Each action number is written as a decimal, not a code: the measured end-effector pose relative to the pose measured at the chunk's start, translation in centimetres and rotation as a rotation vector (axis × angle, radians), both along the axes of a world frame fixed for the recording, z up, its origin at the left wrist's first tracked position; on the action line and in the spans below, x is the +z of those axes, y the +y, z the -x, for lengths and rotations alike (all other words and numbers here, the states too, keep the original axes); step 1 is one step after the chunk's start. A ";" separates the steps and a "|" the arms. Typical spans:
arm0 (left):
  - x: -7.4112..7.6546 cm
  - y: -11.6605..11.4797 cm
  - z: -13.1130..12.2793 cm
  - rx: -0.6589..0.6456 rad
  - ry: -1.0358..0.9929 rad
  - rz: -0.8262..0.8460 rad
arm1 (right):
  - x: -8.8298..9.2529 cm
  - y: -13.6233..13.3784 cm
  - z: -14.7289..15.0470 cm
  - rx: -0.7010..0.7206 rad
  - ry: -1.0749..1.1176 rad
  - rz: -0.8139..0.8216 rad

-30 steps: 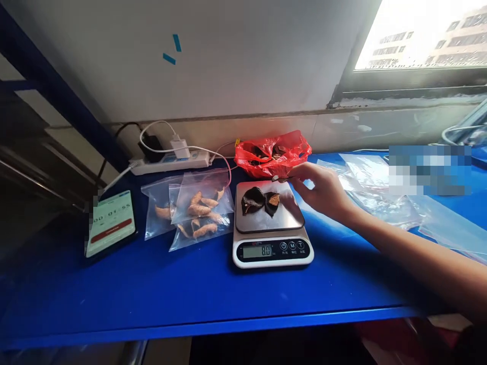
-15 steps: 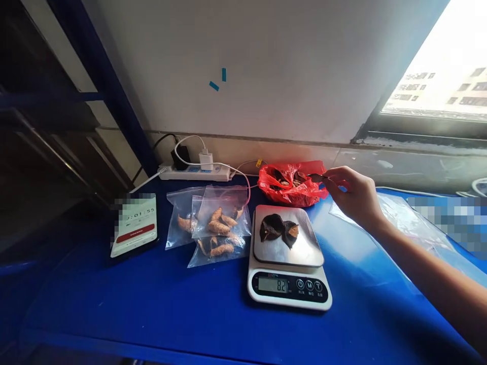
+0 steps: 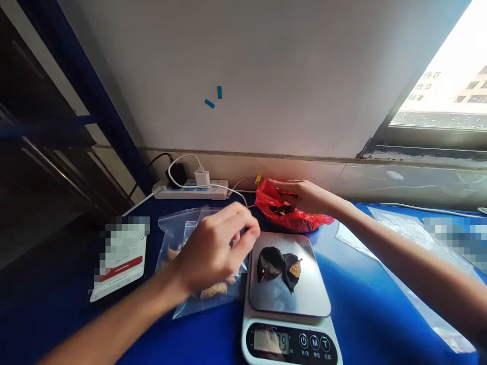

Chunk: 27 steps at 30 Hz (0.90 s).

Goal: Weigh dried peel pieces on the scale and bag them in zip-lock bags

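My right hand [image 3: 304, 195] is at the red plastic bag [image 3: 297, 220], its fingers stretched over the opening and partly hidden at the bag. Dark dried pieces [image 3: 279, 209] lie inside. My left hand [image 3: 222, 243], slightly blurred, is over the zip bags with thumb and fingers curled together; nothing shows between them. To its right is a white digital kitchen scale [image 3: 291, 301] with a steel plate. Two dark, curled dried pieces [image 3: 271, 262] rest on that plate, one with a brown patch. The display appears to read 7.9.
Clear zip bags [image 3: 192, 304] holding tan dried pieces lie under my left hand. A phone [image 3: 122, 263] is at the left. Behind the bags stands a power strip [image 3: 216, 191] with chargers and cables. Clear plastic bags [image 3: 403, 263] lie on the blue table at the right.
My left hand has come into view over the zip bags. My right hand has moved left over the red bag, its pinch opened out. The display went from 8.2 to about 7.9.
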State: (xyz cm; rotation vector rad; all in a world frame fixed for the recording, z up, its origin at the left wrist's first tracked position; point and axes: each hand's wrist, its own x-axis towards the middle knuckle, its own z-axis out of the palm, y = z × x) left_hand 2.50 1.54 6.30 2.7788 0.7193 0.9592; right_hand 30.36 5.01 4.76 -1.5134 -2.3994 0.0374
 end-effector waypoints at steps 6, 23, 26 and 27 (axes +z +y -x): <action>-1.0 7.4 -6.5 0.207 0.444 -0.283 | -0.7 0.9 0.2 -0.056 0.290 -0.114; -1.7 7.2 -4.6 0.347 0.418 -0.098 | -3.2 1.4 -1.8 -0.256 0.146 0.214; -1.5 7.3 -4.2 0.336 0.407 -0.082 | -3.7 1.1 -1.5 -0.321 0.104 0.126; -1.5 7.3 -4.1 0.329 0.408 -0.075 | -3.6 0.9 -1.4 -0.310 0.099 0.117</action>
